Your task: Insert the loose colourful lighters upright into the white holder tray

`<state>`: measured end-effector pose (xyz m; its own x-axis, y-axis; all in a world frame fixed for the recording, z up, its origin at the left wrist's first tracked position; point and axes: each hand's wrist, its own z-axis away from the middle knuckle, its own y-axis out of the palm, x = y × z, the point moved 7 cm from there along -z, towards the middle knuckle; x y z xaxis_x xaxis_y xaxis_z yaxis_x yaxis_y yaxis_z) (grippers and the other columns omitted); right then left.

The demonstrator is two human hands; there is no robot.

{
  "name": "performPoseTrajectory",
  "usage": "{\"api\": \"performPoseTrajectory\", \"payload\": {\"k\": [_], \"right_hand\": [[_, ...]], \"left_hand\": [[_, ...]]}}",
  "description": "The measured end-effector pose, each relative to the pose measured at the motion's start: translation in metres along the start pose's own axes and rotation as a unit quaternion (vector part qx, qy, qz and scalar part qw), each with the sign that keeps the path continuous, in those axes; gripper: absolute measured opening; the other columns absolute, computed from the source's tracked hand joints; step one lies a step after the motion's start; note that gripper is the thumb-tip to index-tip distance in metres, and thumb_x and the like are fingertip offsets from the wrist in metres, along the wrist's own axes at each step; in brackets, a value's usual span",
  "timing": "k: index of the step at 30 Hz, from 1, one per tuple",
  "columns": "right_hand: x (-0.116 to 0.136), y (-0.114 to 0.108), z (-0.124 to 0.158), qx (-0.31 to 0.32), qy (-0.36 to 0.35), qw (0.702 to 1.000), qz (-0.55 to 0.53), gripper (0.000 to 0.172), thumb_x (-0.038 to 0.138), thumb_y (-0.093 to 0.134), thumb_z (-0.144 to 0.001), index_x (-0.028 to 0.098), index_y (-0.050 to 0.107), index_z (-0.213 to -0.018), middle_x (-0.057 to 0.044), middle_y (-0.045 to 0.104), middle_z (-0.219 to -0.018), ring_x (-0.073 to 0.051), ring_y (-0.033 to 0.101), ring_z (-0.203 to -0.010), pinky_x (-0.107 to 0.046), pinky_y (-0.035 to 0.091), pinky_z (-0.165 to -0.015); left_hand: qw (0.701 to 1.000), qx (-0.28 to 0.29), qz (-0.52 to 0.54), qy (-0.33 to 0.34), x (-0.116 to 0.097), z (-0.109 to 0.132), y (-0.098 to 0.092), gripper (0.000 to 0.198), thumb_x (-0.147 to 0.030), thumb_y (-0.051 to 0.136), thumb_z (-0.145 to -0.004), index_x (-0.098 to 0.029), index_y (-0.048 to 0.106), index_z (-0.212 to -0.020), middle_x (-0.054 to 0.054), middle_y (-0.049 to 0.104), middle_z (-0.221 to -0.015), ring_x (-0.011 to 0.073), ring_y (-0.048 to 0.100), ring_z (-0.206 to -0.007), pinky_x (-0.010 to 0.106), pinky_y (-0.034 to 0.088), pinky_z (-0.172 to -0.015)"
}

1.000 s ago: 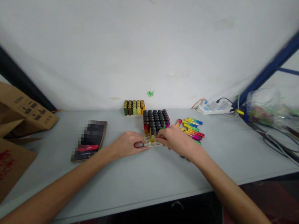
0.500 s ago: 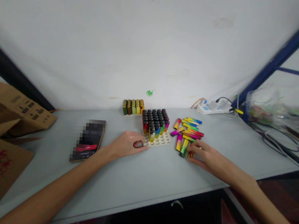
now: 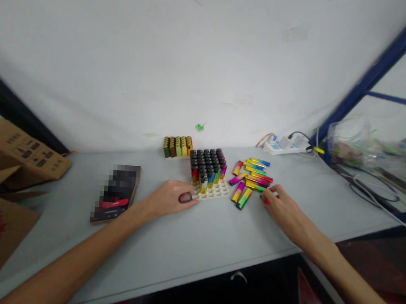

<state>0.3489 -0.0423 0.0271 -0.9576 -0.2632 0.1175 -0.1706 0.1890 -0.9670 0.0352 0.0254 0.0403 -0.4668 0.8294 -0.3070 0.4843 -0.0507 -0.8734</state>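
A white holed tray (image 3: 223,191) holds several rows of upright lighters (image 3: 207,164) with black tops and shiny coloured bodies; holes show along its near and right sides. My left hand (image 3: 176,197) pinches the tray's near left corner between thumb and fingers. To the right of the tray lies a loose pile of shiny lighters (image 3: 253,174) in pink, yellow, green, blue and red. At the pile's near right edge, my right hand (image 3: 278,204) is closed on a lighter, mostly covered by the fingers; only a dark end and some red show.
A second block of lighters (image 3: 177,146) in green, brown and yellow stands by the wall. A phone (image 3: 117,194), partly blurred, lies on the left, beside cardboard boxes (image 3: 16,151). A power strip (image 3: 286,145), cables (image 3: 372,188) and plastic bags (image 3: 351,140) are at the right.
My right hand has moved slightly right and up, lifting the lighter away from the pile's near edge. My left hand stays on the tray corner. The view has shifted slightly.
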Motion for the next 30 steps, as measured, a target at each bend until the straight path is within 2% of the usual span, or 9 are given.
{"api": "performPoseTrajectory", "payload": {"k": [4, 8, 12, 16, 18, 20, 22, 26, 30], "right_hand": [[-0.032, -0.009, 0.002, 0.058, 0.106, 0.986, -0.114, 0.037, 0.022, 0.064, -0.091, 0.019, 0.064, -0.128, -0.012, 0.075, -0.102, -0.025, 0.074, -0.083, -0.036, 0.059, -0.075], [-0.035, -0.024, -0.004, 0.101, 0.135, 0.946, -0.276, 0.033, 0.040, 0.073, -0.086, 0.020, 0.073, -0.112, -0.010, 0.079, -0.107, -0.028, 0.075, -0.095, -0.038, 0.059, -0.084], [0.000, -0.031, -0.019, 0.114, 0.077, 0.882, -0.450, 0.039, 0.057, 0.067, -0.094, 0.018, 0.069, -0.096, -0.008, 0.075, -0.097, -0.022, 0.070, -0.086, -0.035, 0.056, -0.077], [0.047, -0.024, -0.035, 0.147, 0.027, 0.783, -0.604, 0.033, 0.056, 0.058, -0.102, 0.023, 0.056, -0.105, 0.000, 0.067, -0.082, -0.016, 0.066, -0.074, -0.031, 0.055, -0.071], [0.063, -0.020, -0.046, 0.134, 0.022, 0.759, -0.637, 0.033, 0.057, 0.059, -0.101, 0.025, 0.051, -0.109, 0.005, 0.058, -0.075, -0.013, 0.059, -0.063, -0.028, 0.052, -0.062], [0.073, -0.015, -0.059, 0.095, 0.030, 0.768, -0.633, 0.036, 0.060, 0.060, -0.099, 0.025, 0.050, -0.102, 0.009, 0.046, -0.068, -0.010, 0.045, -0.053, -0.025, 0.041, -0.051], [0.077, -0.013, -0.071, 0.030, 0.042, 0.804, -0.593, 0.044, 0.065, 0.057, -0.098, 0.024, 0.047, -0.086, 0.008, 0.038, -0.064, -0.010, 0.035, -0.051, -0.025, 0.031, -0.048], [0.082, -0.013, -0.086, -0.089, 0.079, 0.878, -0.463, 0.055, 0.066, 0.052, -0.094, 0.024, 0.034, -0.063, 0.006, 0.032, -0.058, -0.010, 0.032, -0.054, -0.029, 0.023, -0.052], [0.086, -0.014, -0.090, -0.149, 0.106, 0.905, -0.384, 0.044, 0.052, 0.049, -0.087, 0.025, 0.029, -0.058, 0.005, 0.029, -0.053, -0.011, 0.029, -0.052, -0.030, 0.018, -0.054]], "left_hand": [[1.000, -0.003, -0.003, 0.002, 0.000, 0.000, 0.000, 0.031, -0.034, 0.065, -0.096, -0.018, 0.058, -0.070, -0.006, 0.048, -0.058, 0.0095, 0.045, -0.051, 0.023, 0.034, -0.055], [1.000, -0.014, 0.002, 0.012, -0.004, -0.002, -0.003, 0.027, -0.032, 0.065, -0.096, -0.019, 0.058, -0.074, -0.007, 0.047, -0.058, 0.0089, 0.044, -0.050, 0.022, 0.033, -0.054], [1.000, -0.011, -0.001, 0.010, -0.004, -0.002, -0.003, 0.029, -0.033, 0.065, -0.097, -0.019, 0.056, -0.073, -0.007, 0.047, -0.058, 0.0090, 0.043, -0.051, 0.022, 0.033, -0.055], [1.000, -0.006, -0.007, 0.002, -0.001, -0.001, -0.001, 0.033, -0.034, 0.066, -0.096, -0.019, 0.054, -0.069, -0.007, 0.046, -0.058, 0.0092, 0.043, -0.051, 0.023, 0.034, -0.056], [1.000, -0.008, -0.005, 0.002, -0.002, 0.000, -0.001, 0.035, -0.033, 0.066, -0.095, -0.019, 0.050, -0.067, -0.007, 0.045, -0.058, 0.0090, 0.043, -0.051, 0.023, 0.033, -0.056], [1.000, -0.009, 0.001, 0.004, -0.003, 0.000, -0.002, 0.036, -0.032, 0.066, -0.095, -0.020, 0.048, -0.066, -0.007, 0.045, -0.058, 0.0089, 0.043, -0.050, 0.023, 0.032, -0.055], [1.000, -0.009, 0.007, 0.008, -0.005, -0.001, -0.003, 0.036, -0.031, 0.066, -0.095, -0.020, 0.048, -0.067, -0.007, 0.045, -0.058, 0.0089, 0.043, -0.050, 0.023, 0.032, -0.055], [1.000, -0.019, 0.008, 0.019, -0.009, -0.002, -0.005, 0.031, -0.028, 0.066, -0.095, -0.020, 0.050, -0.070, -0.007, 0.046, -0.058, 0.0092, 0.045, -0.050, 0.022, 0.033, -0.055], [0.999, -0.021, 0.006, 0.025, -0.008, -0.002, -0.004, 0.028, -0.028, 0.066, -0.096, -0.020, 0.053, -0.072, -0.007, 0.047, -0.058, 0.0091, 0.045, -0.050, 0.022, 0.034, -0.055]]}}
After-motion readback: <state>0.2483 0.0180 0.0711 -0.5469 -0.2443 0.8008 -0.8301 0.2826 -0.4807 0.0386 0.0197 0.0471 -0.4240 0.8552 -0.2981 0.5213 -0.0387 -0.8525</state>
